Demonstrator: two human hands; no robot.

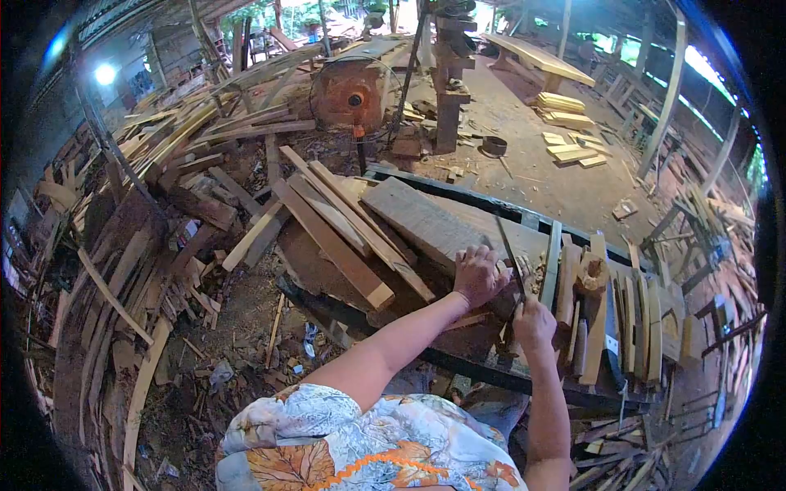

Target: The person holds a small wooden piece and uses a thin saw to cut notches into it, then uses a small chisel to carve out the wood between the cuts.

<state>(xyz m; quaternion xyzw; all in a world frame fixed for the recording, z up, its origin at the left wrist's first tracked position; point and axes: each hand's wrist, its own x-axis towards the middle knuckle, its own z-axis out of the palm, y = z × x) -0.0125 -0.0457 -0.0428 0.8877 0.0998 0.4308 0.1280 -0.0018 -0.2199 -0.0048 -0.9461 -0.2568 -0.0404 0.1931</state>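
A thick, weathered wooden plank (422,217) lies slantwise on the workbench. My left hand (480,277) is on its near right end, fingers bent over the edge; what lies under the fingers is hidden. In my right hand (534,324), closed around the handle, is a long knife (509,252) with a narrow dark blade. The blade points away from me and passes just right of my left fingers. Pale wood shavings (536,277) lie beside the blade.
Several cut boards (332,237) lean left of the plank. Short wooden pieces (630,319) stand in a row along the bench's right side. An orange round machine part (354,96) stands beyond. Wood scraps (196,303) cover the floor at left; stacked pale boards (565,110) lie further back.
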